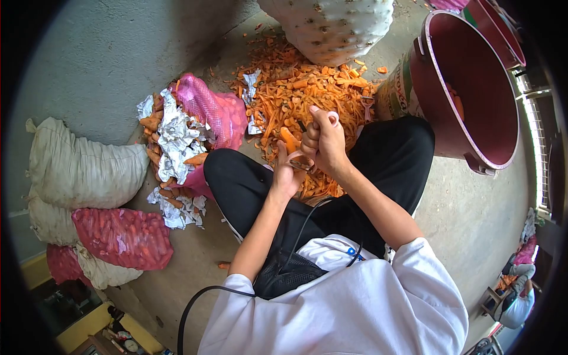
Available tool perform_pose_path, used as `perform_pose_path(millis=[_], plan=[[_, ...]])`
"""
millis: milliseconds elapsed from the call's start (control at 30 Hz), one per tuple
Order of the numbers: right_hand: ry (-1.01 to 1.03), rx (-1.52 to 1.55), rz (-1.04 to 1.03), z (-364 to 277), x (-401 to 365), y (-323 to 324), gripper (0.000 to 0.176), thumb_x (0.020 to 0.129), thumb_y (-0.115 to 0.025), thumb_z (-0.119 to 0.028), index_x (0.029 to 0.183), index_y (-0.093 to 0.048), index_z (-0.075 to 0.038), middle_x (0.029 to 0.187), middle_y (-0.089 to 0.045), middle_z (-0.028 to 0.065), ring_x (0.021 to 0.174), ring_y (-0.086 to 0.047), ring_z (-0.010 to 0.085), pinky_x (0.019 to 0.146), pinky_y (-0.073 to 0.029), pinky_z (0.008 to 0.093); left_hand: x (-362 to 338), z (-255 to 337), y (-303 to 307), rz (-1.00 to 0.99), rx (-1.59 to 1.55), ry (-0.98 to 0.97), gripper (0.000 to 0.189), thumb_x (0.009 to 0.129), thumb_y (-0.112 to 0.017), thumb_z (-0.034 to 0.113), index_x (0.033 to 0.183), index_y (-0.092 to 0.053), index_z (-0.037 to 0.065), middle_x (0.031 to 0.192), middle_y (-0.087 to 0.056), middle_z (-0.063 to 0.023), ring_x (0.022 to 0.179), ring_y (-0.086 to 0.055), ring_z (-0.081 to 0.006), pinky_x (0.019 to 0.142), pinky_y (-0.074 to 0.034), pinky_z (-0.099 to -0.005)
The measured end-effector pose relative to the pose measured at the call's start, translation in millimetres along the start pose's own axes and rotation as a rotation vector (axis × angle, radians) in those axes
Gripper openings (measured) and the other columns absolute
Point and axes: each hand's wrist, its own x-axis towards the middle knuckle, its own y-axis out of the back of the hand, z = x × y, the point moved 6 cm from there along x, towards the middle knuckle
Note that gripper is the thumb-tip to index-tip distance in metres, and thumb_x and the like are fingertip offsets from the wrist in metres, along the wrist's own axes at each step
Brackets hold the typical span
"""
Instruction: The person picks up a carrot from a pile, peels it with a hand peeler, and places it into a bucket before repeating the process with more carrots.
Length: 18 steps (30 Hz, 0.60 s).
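Low in front of the pile, my left hand is closed around a carrot, whose orange upper end points toward the peelings. My right hand grips a peeler with a pale pink handle; its metal blade lies against the carrot, close to my left fingers. Both hands are above my crossed legs, nearly touching. Behind them a wide heap of orange peelings and carrot ends covers the floor. Another pink-handled peeler rests at the heap's right side.
Large dark red tub at right, with carrots inside. A full white sack stands behind the heap. Left are carrots under crumpled paper, a pink mesh bag, and white and red sacks. Another person is far right.
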Motion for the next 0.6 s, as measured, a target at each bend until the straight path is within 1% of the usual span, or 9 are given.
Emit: perform_pose_path(millis=[100, 200, 367, 500, 600], plan=[[0.028, 0.008, -0.004, 0.3, 0.5, 1.0, 0.034, 0.091, -0.054, -0.024, 0.066, -0.033, -0.013, 0.048, -0.024, -0.0044, 0.038, -0.019, 0.0075, 0.036, -0.017, 0.0244, 0.3, 0.1, 1.1, 0.052, 0.031, -0.013, 0.071, 0.091, -0.026, 0.062, 0.101, -0.058, -0.001, 0.093, -0.059, -0.0051, 0.085, -0.055, -0.0148, 0.074, -0.045, -0.0291], [0.061, -0.008, 0.021, -2.4, -0.5, 0.6, 0.034, 0.091, -0.054, -0.025, 0.066, -0.034, -0.013, 0.048, -0.024, -0.0045, 0.037, -0.020, 0.0073, 0.035, -0.017, 0.0244, 1.4, 0.2, 2.5, 0.056, 0.075, -0.041, 0.072, 0.091, -0.025, 0.063, 0.099, -0.059, 0.000, 0.092, -0.059, -0.0052, 0.086, -0.055, -0.0153, 0.074, -0.044, -0.0290], [0.085, -0.013, 0.057, -1.9, 2.7, 6.9, 0.033, 0.091, -0.054, -0.024, 0.066, -0.034, -0.014, 0.049, -0.025, -0.0045, 0.037, -0.021, 0.0071, 0.035, -0.018, 0.0242, 3.0, -0.9, 6.6, 0.081, 0.101, -0.056, 0.071, 0.090, -0.025, 0.064, 0.094, -0.061, 0.002, 0.085, -0.059, -0.0054, 0.080, -0.055, -0.0166, 0.072, -0.045, -0.0307], [0.052, -0.010, 0.090, -1.0, 7.7, 9.3, 0.032, 0.091, -0.054, -0.022, 0.067, -0.033, -0.014, 0.049, -0.025, -0.0047, 0.038, -0.021, 0.0069, 0.035, -0.019, 0.0237, 4.7, 0.1, 5.9, 0.087, 0.181, -0.045, 0.072, 0.088, -0.027, 0.066, 0.091, -0.061, 0.003, 0.081, -0.058, -0.0056, 0.073, -0.055, -0.0167, 0.068, -0.044, -0.0319], [0.020, -0.025, 0.097, -1.9, 8.7, 9.4, 0.032, 0.090, -0.054, -0.021, 0.067, -0.033, -0.014, 0.050, -0.024, -0.0051, 0.038, -0.021, 0.0066, 0.035, -0.020, 0.0236, 5.2, 0.0, 4.2, 0.099, 0.217, -0.029, 0.073, 0.087, -0.027, 0.068, 0.093, -0.059, 0.003, 0.080, -0.057, -0.0053, 0.071, -0.054, -0.0164, 0.065, -0.043, -0.0310]])
